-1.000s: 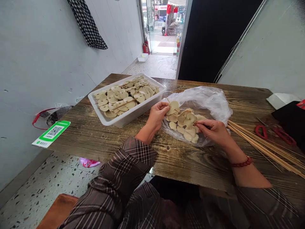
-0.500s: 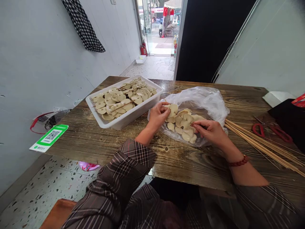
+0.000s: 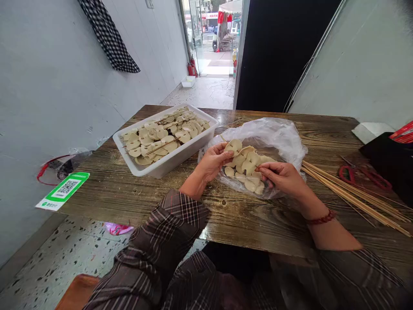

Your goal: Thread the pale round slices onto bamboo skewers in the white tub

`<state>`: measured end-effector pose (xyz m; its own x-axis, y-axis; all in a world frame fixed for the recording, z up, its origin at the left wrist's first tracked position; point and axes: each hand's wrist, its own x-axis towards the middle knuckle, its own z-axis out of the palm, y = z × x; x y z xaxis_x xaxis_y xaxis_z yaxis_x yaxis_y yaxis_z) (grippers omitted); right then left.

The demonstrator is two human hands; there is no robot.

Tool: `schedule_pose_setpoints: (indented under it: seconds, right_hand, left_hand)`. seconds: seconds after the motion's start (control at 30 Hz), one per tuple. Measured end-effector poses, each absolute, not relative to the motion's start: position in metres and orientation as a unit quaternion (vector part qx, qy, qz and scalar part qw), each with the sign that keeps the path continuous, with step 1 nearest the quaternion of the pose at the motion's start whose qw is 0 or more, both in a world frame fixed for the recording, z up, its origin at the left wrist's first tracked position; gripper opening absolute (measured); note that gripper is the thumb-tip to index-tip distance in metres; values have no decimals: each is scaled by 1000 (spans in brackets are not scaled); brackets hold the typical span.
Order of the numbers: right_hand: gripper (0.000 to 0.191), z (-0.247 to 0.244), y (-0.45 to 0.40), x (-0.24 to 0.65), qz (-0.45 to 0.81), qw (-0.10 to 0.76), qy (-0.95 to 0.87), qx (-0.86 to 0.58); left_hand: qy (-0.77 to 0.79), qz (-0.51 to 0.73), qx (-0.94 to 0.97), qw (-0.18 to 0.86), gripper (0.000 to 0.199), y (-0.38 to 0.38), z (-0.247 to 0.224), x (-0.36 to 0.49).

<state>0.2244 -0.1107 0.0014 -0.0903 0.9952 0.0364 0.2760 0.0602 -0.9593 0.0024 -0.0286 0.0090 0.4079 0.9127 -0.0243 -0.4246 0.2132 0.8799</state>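
Pale, round, flat slices (image 3: 250, 162) are threaded on a thin wooden skewer held over a clear plastic bag (image 3: 280, 140). My left hand (image 3: 213, 162) is closed at the skewer's left part, thumb and fingers on a slice there. The skewer's thin tip pokes out just past these fingers. My right hand (image 3: 284, 177) pinches the skewer's other end between thumb and forefinger. More loose slices (image 3: 250, 185) lie in the bag beneath. Left of my hands stands a white plastic tub (image 3: 166, 163) heaped with slices on skewers (image 3: 158, 137).
On the right of the wooden table (image 3: 226, 224) lies a bundle of bare skewers (image 3: 351, 193). Red-handled scissors (image 3: 374, 178) rest beyond it, beside a black box (image 3: 383, 155). A green and white QR card (image 3: 64, 189) is at the left edge.
My left hand has shifted slightly down, its fingers straightening along the slice at the skewer's left. The right hand keeps its pinch. The whole view has moved a little.
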Motion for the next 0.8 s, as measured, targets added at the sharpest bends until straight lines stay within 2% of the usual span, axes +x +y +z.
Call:
schedule_pose_setpoints:
  seconds: [0.27, 0.43, 0.67, 0.8]
  right_hand:
    - [44, -2, -110, 221, 475, 404, -569, -536]
    - [47, -2, -110, 221, 472, 414, -563, -537]
    - [44, 1, -110, 218, 477, 412, -570, -527]
    - [42, 0, -110, 217, 470, 402, -585, -526]
  left_hand:
    - [340, 509, 461, 643, 36, -34, 6, 12]
    - [320, 491, 424, 691, 42, -35, 10, 10]
    - [293, 507, 358, 727, 31, -29, 9, 3]
    - [261, 465, 362, 764, 28, -35, 9, 9]
